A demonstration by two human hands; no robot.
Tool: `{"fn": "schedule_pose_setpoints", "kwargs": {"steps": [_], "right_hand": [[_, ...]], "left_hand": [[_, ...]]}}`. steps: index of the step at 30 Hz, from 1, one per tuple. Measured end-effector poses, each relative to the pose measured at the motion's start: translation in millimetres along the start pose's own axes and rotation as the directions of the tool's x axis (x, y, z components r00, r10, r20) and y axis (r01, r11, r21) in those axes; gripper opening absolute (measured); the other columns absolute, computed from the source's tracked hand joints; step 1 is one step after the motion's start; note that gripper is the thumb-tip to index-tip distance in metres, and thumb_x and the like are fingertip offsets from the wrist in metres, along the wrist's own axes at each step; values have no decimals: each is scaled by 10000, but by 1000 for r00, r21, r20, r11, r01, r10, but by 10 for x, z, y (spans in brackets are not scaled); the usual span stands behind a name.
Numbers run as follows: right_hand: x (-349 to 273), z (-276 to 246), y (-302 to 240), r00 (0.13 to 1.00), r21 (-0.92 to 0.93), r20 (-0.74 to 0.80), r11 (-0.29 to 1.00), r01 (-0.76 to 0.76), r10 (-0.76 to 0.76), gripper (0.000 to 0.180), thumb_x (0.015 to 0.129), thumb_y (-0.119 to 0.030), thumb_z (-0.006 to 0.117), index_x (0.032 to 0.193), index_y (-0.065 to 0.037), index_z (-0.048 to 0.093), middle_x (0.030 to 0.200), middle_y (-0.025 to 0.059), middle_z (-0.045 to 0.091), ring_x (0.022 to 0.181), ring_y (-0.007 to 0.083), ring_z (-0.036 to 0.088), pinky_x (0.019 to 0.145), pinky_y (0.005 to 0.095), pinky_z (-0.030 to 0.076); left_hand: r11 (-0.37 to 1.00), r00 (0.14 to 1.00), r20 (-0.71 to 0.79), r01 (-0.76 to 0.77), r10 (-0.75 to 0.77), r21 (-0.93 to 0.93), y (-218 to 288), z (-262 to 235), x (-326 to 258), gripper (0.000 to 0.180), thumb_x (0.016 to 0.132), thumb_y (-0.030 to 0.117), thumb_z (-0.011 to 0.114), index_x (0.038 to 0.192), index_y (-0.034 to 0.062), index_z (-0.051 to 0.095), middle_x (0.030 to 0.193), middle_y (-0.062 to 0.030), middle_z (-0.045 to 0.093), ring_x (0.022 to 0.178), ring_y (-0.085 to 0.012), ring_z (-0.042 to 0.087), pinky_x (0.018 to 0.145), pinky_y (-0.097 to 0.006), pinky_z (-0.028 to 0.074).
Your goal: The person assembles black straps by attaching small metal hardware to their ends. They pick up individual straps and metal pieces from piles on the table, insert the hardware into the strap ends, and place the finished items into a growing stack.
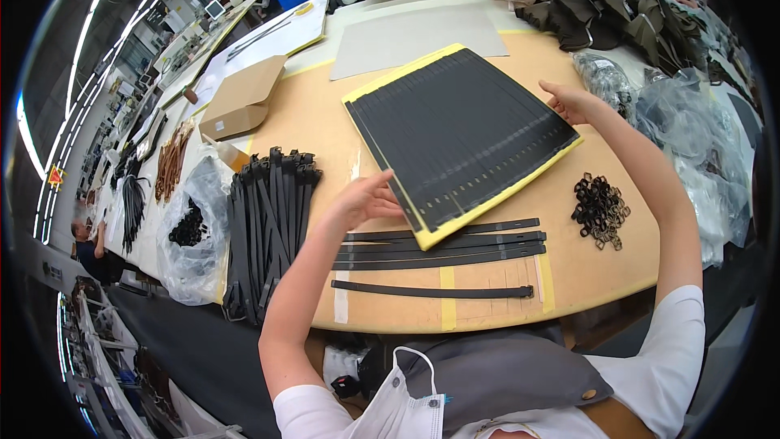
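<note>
Yellow-edged strap-covered board (504,189): left hand (367,202) clasps edge at eight o'clock; right hand (572,104), two o'clock, grip unclear (opposite placement presumably balances it).

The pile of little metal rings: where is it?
In the head view, the pile lies rightward on the tabletop, between the loose black straps and the right forearm.
</note>
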State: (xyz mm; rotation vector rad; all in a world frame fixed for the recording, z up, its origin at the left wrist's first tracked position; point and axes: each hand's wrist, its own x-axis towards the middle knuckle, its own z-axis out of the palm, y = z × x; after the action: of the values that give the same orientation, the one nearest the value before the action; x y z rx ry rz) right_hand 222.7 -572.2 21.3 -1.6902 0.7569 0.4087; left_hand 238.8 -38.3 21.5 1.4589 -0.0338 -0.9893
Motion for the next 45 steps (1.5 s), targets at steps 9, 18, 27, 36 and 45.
{"fn": "schedule_pose_setpoints", "kwargs": {"steps": [9,18,27,36,45], "right_hand": [[652,-232,-442,859,-600,-287,778,184,-424,1185,879,-901,424,1407,152,557,1423,358,578,1405,441,520,1153,455,401],[1307,276,-1088,791,-767,-127,565,304,-598,1032,904,-850,450,1258,90,690,1263,326,684,1233,425,646,1065,444,478],[1677,984,-1240,733,-724,-19,515,459,-680,895,908,-819,488,1258,-30,721,1200,213,736,1180,355,669,1048,448,472],[1144,641,-1051,691,-849,-94,420,320,-717,1031,873,-917,387,1530,-137,543,1560,165,526,1549,352,313,1237,612,126],[-1214,458,297,680,-507,94,552,661,-727,463,1033,-433,632,1272,-44,707,1204,118,748,1156,214,680,1025,348,498]], "left_hand": [[965,969,243,106,-46,-240,-190,1302,87,680,1080,473,543,1453,-89,451,1339,-289,606,1257,-321,628,1106,-395,514],[758,861,501,271,85,-594,-631,2073,576,644,1091,435,489,1538,-17,387,1600,-186,417,1514,-273,373,1260,-407,306],[686,850,519,321,97,-653,-621,1974,642,627,1062,381,470,1557,8,378,1683,-138,318,1569,-250,288,1235,-399,257],[749,862,500,276,84,-602,-390,1841,606,729,1039,357,440,1552,-131,268,1677,-272,282,1552,-335,337,1206,-438,298],[936,961,166,-161,221,-315,-421,1313,168,435,1061,172,484,1424,-68,483,1494,-271,542,1415,-359,520,1108,-415,460]]}}
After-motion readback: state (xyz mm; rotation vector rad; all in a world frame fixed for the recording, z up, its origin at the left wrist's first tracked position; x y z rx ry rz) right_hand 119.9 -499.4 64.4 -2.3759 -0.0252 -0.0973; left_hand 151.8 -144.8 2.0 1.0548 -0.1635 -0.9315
